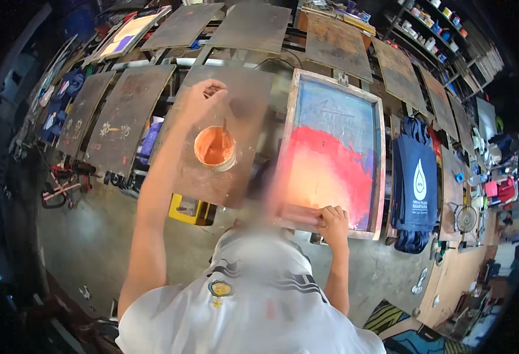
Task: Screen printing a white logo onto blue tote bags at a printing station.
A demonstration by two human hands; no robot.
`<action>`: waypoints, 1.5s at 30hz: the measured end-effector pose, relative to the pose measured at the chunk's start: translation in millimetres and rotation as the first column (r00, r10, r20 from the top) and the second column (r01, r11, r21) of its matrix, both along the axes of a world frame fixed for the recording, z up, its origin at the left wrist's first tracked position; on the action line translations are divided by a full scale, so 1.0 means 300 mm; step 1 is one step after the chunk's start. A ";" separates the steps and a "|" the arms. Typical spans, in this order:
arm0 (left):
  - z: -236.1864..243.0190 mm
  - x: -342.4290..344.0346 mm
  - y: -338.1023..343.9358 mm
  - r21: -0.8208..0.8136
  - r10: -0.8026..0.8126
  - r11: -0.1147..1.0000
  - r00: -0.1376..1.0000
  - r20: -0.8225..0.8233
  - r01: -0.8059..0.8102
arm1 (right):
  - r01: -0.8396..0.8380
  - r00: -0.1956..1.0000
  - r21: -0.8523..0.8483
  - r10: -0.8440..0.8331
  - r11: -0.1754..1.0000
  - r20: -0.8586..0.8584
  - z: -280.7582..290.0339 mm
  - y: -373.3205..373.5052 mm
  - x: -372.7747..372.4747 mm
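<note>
My left hand (208,91) is raised over a dark board (212,186), beyond a tub of orange ink (228,160). Its fingers curl loosely inward and nothing shows in them. A stick (224,127) leans out of the tub. To the right lies a wood-framed printing screen (378,147), blue mesh at its far end and red, orange and pale yellow ink over the rest. At the screen's near edge, my right hand (334,224) has its fingers wrapped over the wooden rail. Blur hides part of the screen's left side.
Rows of dark boards (131,112) surround the work spot. Navy tote bags (414,183) with a white drop print hang right of the screen. A yellow and black case (191,211) sits below the tub's board. Shelves of paint containers (433,29) stand far right.
</note>
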State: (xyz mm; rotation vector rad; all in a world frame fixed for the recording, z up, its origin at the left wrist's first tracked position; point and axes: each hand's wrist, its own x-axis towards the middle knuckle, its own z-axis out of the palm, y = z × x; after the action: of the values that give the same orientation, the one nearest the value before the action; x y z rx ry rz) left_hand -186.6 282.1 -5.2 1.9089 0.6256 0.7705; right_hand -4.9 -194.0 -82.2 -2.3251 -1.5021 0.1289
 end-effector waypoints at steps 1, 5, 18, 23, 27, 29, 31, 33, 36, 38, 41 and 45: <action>-0.041 0.001 0.081 0.079 -0.011 0.997 0.997 -0.076 0.018 | 0.029 0.998 -0.010 -0.030 1.000 -0.059 0.008 0.002 -0.011; -0.272 0.006 0.336 0.167 -0.170 0.945 0.859 -0.483 0.282 | 0.105 0.989 -0.051 -0.110 0.993 -0.099 -0.003 0.013 -0.025; -0.485 0.283 0.463 0.347 -0.287 0.804 0.826 -0.485 0.483 | 0.220 0.969 -0.021 -0.221 0.975 -0.114 0.019 0.090 -0.020; -0.545 0.303 0.443 0.452 -0.260 0.731 0.821 -0.508 0.511 | 0.261 0.955 -0.080 -0.269 0.962 -0.125 0.005 0.099 -0.021; -0.575 0.309 0.430 0.499 -0.263 0.699 0.833 -0.487 0.512 | 0.289 0.947 -0.078 -0.297 0.954 -0.125 0.027 0.110 -0.036; -0.575 0.317 0.411 0.563 -0.212 0.655 0.837 -0.504 0.505 | 0.296 0.946 -0.079 -0.304 0.952 -0.114 0.009 0.093 -0.038; -0.588 0.313 0.428 0.567 -0.211 0.643 0.830 -0.516 0.515 | 0.313 0.940 -0.049 -0.316 0.949 -0.131 0.000 0.097 -0.038; -0.587 0.317 0.427 0.571 -0.211 0.629 0.823 -0.528 0.528 | 0.308 0.943 -0.045 -0.312 0.950 -0.119 -0.003 0.096 -0.028; -0.559 0.321 0.396 0.555 -0.218 0.653 0.830 -0.513 0.515 | 0.310 0.944 -0.036 -0.312 0.950 -0.112 -0.009 0.091 -0.028; -0.517 0.329 0.388 0.339 -0.271 0.763 0.748 -0.606 0.551 | 0.316 0.941 -0.026 -0.317 0.948 -0.115 -0.010 0.085 -0.024; -0.465 0.321 0.407 0.089 -0.382 0.880 0.805 -0.453 0.467 | 0.305 0.944 -0.018 -0.304 0.952 -0.127 -0.013 0.085 -0.020; -0.402 0.293 0.438 0.195 -0.350 0.886 0.881 -0.319 0.422 | 0.303 0.945 -0.024 -0.304 0.953 -0.120 -0.018 0.083 -0.012</action>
State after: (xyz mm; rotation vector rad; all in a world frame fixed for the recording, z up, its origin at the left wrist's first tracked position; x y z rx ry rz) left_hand -98.6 413.5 -125.9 2.3137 0.2909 0.3381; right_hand -8.6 -169.1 -87.5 -2.4707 -1.0711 0.1896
